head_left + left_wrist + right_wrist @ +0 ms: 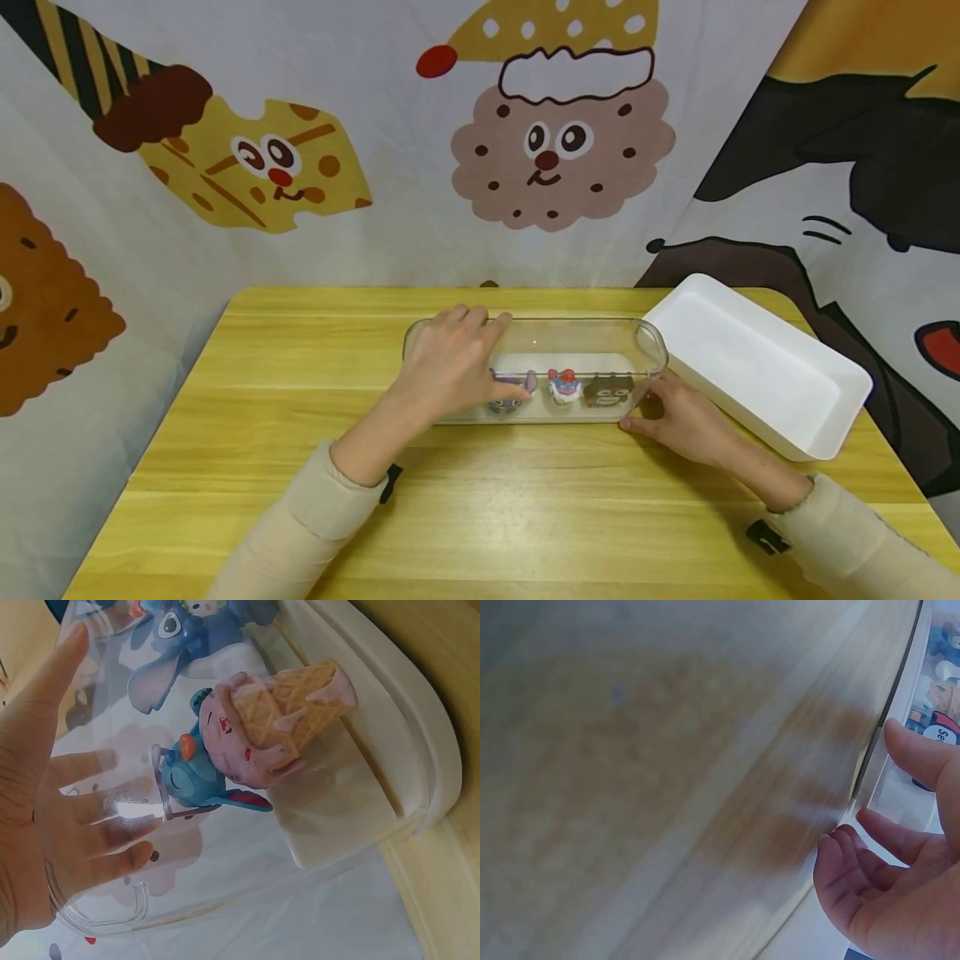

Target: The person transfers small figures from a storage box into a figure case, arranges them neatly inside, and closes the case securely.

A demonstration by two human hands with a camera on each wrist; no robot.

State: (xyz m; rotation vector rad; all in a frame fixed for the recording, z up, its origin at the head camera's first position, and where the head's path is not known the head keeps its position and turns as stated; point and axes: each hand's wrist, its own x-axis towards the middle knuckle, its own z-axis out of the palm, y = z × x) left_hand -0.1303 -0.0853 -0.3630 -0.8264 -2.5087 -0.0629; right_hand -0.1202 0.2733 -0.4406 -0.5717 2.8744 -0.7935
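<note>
A long clear display box with a transparent cover (585,337) and a white base (442,761) lies at the middle of the table. My left hand (450,358) grips the cover near its left end, thumb on the front face and fingers over the back. Inside, the left wrist view has an ice-cream-cone figurine (292,712) with a blue character, and a big-eared blue figurine (199,637). A red, white and blue figurine (564,387) and a dark grey one (609,390) stand further right. My right hand (686,421) holds the box's right end, thumb at the lower front edge.
A white rectangular tray (757,375) stands at a slant on the table's right, just behind my right hand. The wooden table (495,508) ends at the back against a cartoon-printed cloth (397,258).
</note>
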